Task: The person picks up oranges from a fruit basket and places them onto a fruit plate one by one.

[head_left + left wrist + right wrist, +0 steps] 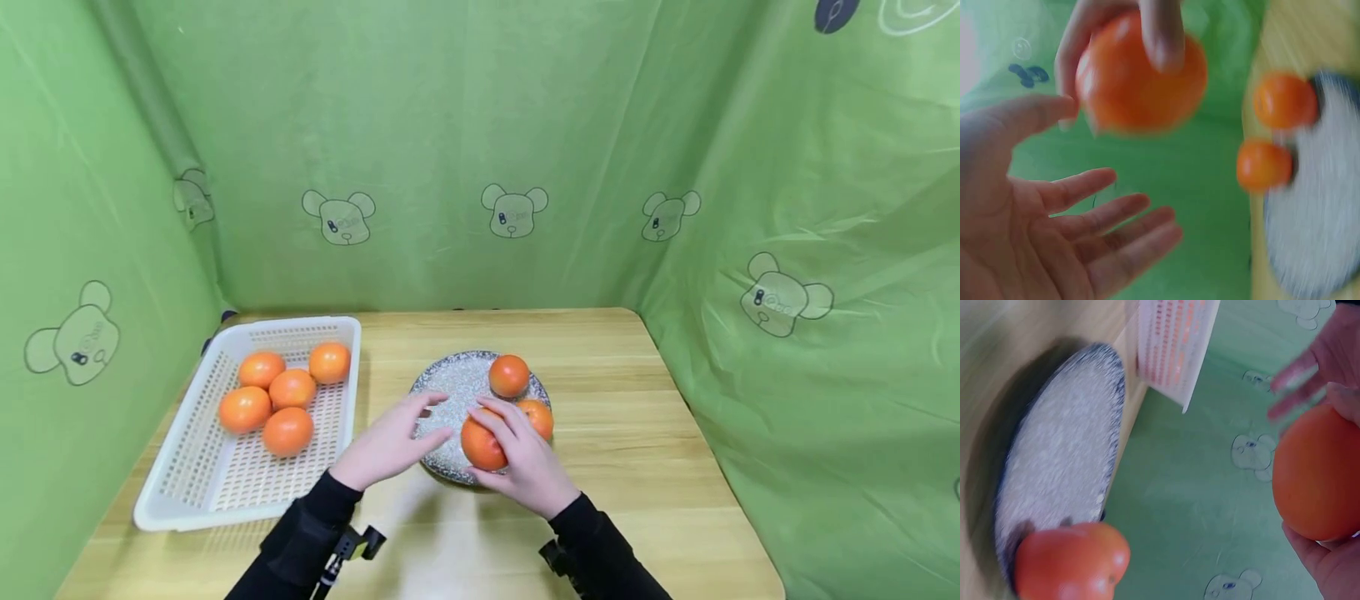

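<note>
My right hand (528,467) grips an orange (482,443) above the right part of a speckled grey plate (457,383). In the right wrist view the fingers lie round this orange (1319,475). Opposite it, my left hand (393,437) hovers at the plate's left side, holding nothing; the left wrist view has its fingers (1125,209) spread and apart from the held fruit (1141,87). Two more oranges rest on the plate, one at the back right (509,375) and another orange (538,418) partly hidden behind the right hand.
A white perforated plastic basket (172,500) stands on the table's left with several oranges (288,432) inside. The wooden table (615,400) meets green curtains (450,275) printed with bear heads at the back and both sides.
</note>
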Available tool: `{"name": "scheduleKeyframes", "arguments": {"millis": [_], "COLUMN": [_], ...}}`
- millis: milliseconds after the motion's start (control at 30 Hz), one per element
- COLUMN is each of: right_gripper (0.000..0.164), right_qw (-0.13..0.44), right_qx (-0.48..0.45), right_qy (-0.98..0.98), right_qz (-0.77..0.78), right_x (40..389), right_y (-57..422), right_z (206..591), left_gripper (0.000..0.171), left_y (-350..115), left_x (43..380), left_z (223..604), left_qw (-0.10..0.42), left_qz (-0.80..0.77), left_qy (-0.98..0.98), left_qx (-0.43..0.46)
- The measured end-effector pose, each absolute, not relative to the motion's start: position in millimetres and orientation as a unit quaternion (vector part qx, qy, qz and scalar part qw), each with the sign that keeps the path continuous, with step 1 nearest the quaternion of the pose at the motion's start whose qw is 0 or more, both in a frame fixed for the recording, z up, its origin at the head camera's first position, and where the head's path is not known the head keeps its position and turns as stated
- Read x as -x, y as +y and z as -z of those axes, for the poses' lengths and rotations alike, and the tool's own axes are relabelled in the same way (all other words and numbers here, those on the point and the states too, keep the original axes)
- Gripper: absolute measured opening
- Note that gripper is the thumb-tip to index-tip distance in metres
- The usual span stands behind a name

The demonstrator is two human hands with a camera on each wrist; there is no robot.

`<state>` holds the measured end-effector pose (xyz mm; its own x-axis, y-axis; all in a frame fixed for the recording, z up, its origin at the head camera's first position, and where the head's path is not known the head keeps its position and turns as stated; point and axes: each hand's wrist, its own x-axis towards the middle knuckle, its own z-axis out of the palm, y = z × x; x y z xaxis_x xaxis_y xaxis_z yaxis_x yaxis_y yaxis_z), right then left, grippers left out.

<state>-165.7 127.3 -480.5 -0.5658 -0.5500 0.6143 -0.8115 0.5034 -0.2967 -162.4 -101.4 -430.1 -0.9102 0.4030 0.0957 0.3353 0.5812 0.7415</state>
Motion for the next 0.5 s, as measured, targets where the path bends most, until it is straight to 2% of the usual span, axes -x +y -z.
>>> {"name": "scheduleKeyframes", "arguments": {"millis": [367, 500], "right_gripper": [0.078, 0.078], "right_qw": [0.192, 0.187], "right_qx": [-0.329, -0.302], "right_qy": [-0.877, -0.888], "right_qz": [-0.294, -0.292], "right_x": [167, 166], "right_y": [171, 181], "right_z": [495, 500], "left_gripper": [0.039, 0.024], "left_y": [-183, -205], "left_x": [167, 168], "left_z": [457, 468], "left_qw": [-0.089, -0.126], "left_qz": [-0.195, -0.171], "left_qy": [0.973, 0.975], "left_qx": [-0.083, -0.071]}}
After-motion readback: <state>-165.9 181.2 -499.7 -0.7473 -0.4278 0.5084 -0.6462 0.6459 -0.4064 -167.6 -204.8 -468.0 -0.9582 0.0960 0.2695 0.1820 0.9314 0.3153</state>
